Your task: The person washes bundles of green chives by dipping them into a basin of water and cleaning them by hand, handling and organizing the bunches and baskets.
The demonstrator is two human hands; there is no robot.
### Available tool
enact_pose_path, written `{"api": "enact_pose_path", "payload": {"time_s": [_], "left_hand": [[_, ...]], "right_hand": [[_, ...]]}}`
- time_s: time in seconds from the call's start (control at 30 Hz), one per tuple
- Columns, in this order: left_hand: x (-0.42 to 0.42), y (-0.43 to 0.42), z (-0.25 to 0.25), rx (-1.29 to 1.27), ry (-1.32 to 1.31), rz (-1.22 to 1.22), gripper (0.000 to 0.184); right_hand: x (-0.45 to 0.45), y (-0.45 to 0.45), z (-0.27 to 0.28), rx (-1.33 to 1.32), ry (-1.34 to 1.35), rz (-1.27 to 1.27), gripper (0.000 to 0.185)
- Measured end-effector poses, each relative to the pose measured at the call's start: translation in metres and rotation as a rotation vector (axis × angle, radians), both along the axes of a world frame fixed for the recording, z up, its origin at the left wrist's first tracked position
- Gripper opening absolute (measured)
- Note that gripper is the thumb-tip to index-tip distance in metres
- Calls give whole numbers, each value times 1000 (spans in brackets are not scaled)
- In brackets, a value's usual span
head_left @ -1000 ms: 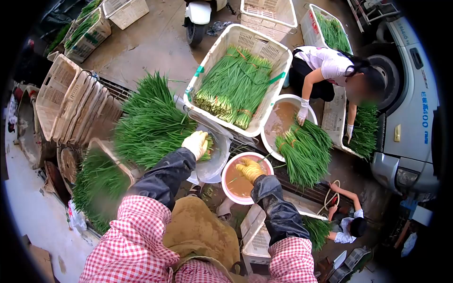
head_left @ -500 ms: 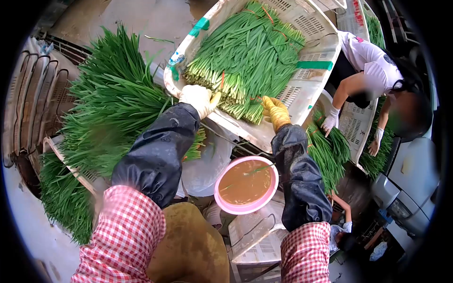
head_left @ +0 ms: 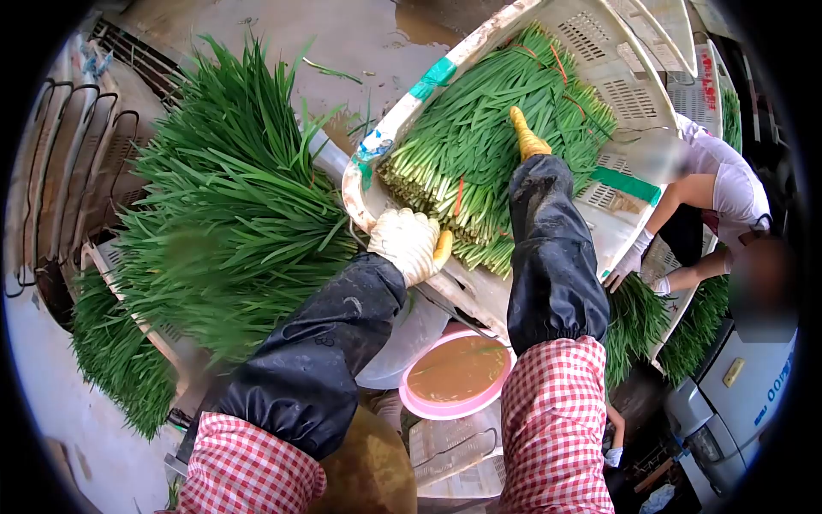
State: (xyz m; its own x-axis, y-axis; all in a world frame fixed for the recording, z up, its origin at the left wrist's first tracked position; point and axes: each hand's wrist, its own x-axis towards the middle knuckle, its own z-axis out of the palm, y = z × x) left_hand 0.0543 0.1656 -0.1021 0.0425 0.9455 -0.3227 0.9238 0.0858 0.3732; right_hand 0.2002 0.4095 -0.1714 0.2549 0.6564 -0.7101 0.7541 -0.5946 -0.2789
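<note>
A white plastic crate (head_left: 629, 94) with green tape holds bundles of long green leafy stalks (head_left: 479, 128), some tied with orange bands. My left hand (head_left: 409, 246), in a pale glove with yellow fingertips, is wrapped over the crate's near rim. My right hand (head_left: 528, 137), in a yellow glove, is over the bundles inside the crate. One of its fingers points away from me; the others are hidden. A large heap of the same greens (head_left: 231, 206) lies left of the crate. Below the crate sits a pink basin (head_left: 458, 377) of brown water.
Stacked crates (head_left: 77, 163) stand at the far left. Another crate of greens (head_left: 154, 334) is at the lower left. A person (head_left: 728, 180) in white gloves works with greens at the right, near a parked vehicle (head_left: 745, 385). Another person's arm shows at the lower right.
The camera view has moved closer to the crate, which now looks tilted. My left hand went from the greens heap to the crate rim. My right hand left the basin and reached over the bundles.
</note>
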Motion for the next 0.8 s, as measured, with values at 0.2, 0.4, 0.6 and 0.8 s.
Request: {"api": "enact_pose_path", "payload": {"time_s": [0.2, 0.4, 0.6, 0.8], "left_hand": [[-1, 0, -1, 12, -28, 6, 31], [0, -2, -1, 20, -2, -10, 31], [1, -1, 3, 45, 0, 21, 30], [0, 0, 6, -20, 31, 6, 31]], "right_hand": [[13, 10, -29, -145, -255, 620, 67], [50, 23, -60, 65, 358, -493, 45], [84, 78, 52, -69, 671, -368, 29], [118, 36, 203, -152, 829, -376, 15]]}}
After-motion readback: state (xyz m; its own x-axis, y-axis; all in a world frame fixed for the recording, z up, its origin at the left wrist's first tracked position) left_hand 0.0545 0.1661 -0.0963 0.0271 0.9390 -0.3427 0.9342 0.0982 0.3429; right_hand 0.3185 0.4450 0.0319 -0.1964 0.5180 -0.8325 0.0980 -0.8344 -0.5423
